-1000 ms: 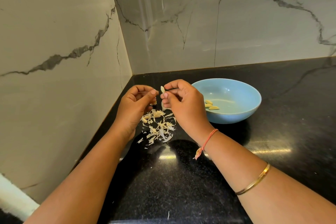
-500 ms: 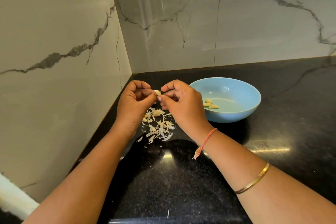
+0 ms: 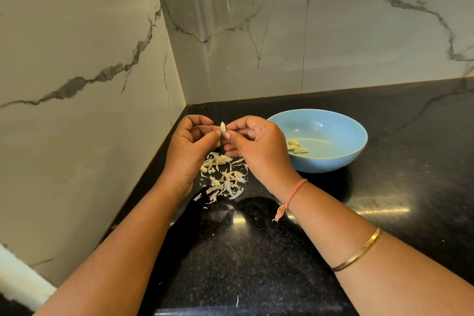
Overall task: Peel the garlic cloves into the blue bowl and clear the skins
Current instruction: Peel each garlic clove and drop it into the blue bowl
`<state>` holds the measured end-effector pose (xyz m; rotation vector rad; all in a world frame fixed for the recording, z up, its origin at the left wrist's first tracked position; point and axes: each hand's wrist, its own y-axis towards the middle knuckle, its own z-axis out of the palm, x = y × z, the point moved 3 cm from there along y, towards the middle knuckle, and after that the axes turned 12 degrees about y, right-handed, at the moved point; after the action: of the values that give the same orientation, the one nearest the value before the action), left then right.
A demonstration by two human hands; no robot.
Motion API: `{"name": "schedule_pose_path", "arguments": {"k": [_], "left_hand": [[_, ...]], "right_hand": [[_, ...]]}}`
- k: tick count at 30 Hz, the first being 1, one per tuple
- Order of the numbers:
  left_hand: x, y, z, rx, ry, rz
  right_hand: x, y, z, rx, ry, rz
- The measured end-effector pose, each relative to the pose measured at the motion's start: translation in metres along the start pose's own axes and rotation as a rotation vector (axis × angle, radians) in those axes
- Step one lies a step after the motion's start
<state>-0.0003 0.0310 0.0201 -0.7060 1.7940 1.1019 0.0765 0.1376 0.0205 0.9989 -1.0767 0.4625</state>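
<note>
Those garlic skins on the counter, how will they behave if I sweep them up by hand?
The garlic skins look thin and curled, probably light and floppy, apt to scatter. Stray flakes lie apart on the glossy countertop, so some may slide away.

Single cam, head-worn, wide-angle. It looks fwd & down over the person's forearms (image 3: 128, 251), which enter from the btm edge, onto the glossy black speckled stone counter (image 3: 256, 251), facing the corner of the white grey-veined marble walls (image 3: 230, 46). Close range: left hand (image 3: 187, 146) & right hand (image 3: 259, 149) meet mid-frame on a small pale garlic clove (image 3: 223, 128); round light-blue bowl (image 3: 320, 170) just right of centre.
</note>
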Motion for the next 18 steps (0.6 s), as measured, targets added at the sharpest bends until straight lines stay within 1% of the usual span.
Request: {"name": "schedule_pose_path", "arguments": {"k": [5,9,12,18], "left_hand": [[-0.0002,0.0009,-0.0017,-0.018,0.002,0.005],[0.0002,0.0007,-0.0019,-0.022,0.029,-0.005],[-0.0002,0.0009,-0.0013,-0.023,0.101,0.011],[0.0004,0.0016,-0.0013,-0.069,0.269,0.015]], "right_hand": [[0.0007,-0.0003,0.0001,0.014,-0.032,-0.012],[0.0021,-0.0016,-0.0001,0.009,-0.159,-0.089],[0.0026,-0.0032,0.0007,0.013,-0.252,-0.135],[0.0061,-0.0051,0.0009,0.039,-0.351,-0.155]]}}
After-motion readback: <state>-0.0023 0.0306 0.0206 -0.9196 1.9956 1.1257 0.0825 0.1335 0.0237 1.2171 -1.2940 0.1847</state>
